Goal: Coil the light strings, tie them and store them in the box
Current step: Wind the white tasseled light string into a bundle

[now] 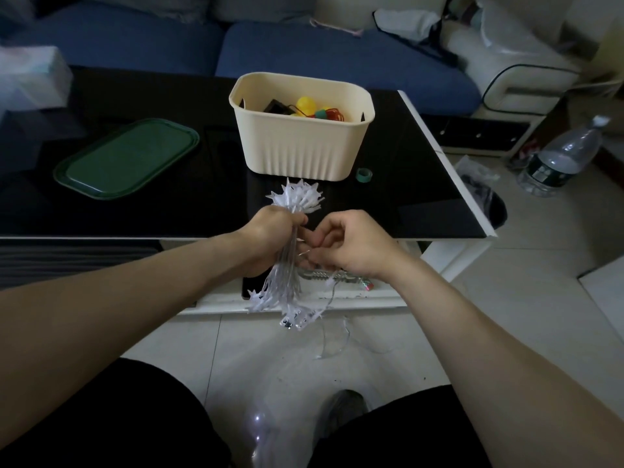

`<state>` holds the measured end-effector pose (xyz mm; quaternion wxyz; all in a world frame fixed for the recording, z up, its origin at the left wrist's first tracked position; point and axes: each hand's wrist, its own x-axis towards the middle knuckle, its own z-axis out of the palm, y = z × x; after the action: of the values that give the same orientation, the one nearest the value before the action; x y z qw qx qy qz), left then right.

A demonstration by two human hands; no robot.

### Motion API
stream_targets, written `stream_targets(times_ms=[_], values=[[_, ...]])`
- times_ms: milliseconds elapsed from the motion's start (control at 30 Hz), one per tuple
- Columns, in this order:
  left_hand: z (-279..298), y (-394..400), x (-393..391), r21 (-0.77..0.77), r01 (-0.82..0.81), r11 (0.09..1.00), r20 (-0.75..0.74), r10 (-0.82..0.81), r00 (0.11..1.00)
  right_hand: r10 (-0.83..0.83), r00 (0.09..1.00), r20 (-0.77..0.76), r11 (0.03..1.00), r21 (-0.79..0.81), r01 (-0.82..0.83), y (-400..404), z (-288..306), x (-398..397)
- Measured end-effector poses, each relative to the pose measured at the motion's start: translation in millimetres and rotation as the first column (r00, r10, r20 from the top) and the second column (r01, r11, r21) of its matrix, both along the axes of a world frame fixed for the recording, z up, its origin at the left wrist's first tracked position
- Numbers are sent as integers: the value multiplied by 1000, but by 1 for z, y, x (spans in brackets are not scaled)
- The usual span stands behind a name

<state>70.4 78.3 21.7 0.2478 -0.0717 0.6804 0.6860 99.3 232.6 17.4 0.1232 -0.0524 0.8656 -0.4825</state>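
At the far left edge of the black table (202,204) sits one pale, blurred packet (30,79), too soft to identify. Next along, on the left half of the tabletop, lies one dark green lid (126,158), flat and turned at an angle. Near the middle of the table, toward its front edge, stands one cream box (300,146) with ribbed walls, open at the top; inside it show some yellow bulbs (305,105), a red wire and a dark object, all lying together. Just right of the box's front corner rests one small roll of green tape (363,174).

In front of the table's near edge, held in the air, is one bundle of white light strings (293,197), gathered lengthwise, with star-shaped tips fanning out above and below the grip. The left hand (270,238) is wrapped round the middle of the bundle, fingers curled tight about it. The right hand (347,244) is close beside it, its fingertips pinching a thin loop of wire at the side of the bundle. A loose thin strand (332,339) trails down from the bundle toward the tiled floor (506,298).

Past the table's right edge, one clear plastic bottle (560,157) stands on the floor, well apart from the hands.
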Motion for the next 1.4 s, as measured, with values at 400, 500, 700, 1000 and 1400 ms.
stream_targets(times_ms=[400, 500, 700, 1000, 1400], values=[[-1, -5, 1, -287, 202, 936, -55, -227, 972, 55, 996, 72, 998, 11, -56, -1, -1, -1], [2, -6, -4, -256, 129, 958, -50, -147, 988, 72, 986, 149, 984, 153, -95, 3, -3, -2], [5, -12, -13, -123, -7, 992, -24, 4, 1000, 23, 984, 175, 998, 53, -32, 17, -8, -4], [-3, -12, -10, -101, 166, 981, -55, -172, 983, -150, 980, 128, 933, -311, 183, 15, 2, 0], [-4, -4, -10, 31, 121, 992, 16, -121, 993, -405, 914, -4, 795, -495, 350, -10, 1, -2]])
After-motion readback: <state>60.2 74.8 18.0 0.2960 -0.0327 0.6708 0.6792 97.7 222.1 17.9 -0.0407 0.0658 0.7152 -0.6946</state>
